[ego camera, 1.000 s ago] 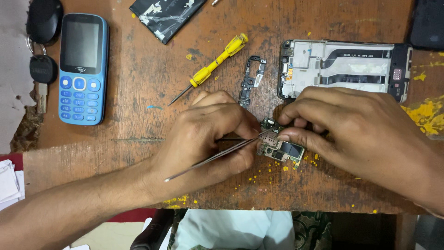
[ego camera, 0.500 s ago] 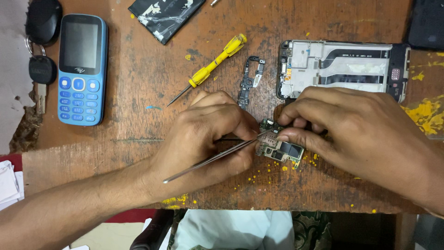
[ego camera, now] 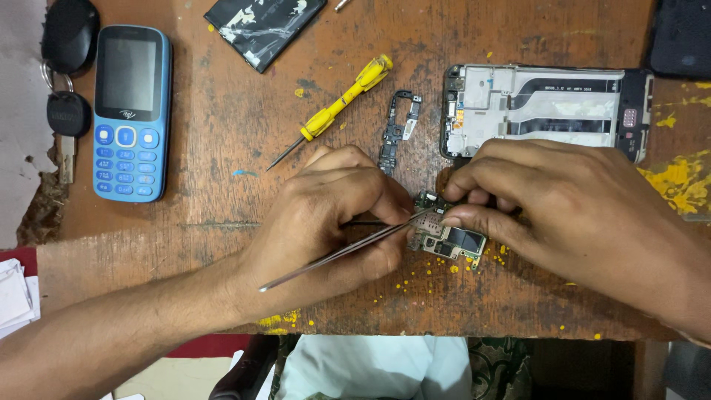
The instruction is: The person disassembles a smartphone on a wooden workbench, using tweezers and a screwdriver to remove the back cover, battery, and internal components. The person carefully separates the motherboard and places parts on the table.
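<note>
Your left hand pinches slim metal tweezers, grip narrow, tips angled onto small green circuit board, likely to pick at tiny part. Your right hand presses fingertips on board's top edge, pinning it flat on worn brown wooden table so it won't slide. Board lies between both hands, just below stripped silver phone frame. Narrow black bracket piece and yellow-handled screwdriver lie near, untouched. Blue keypad phone well apart at left.
</note>
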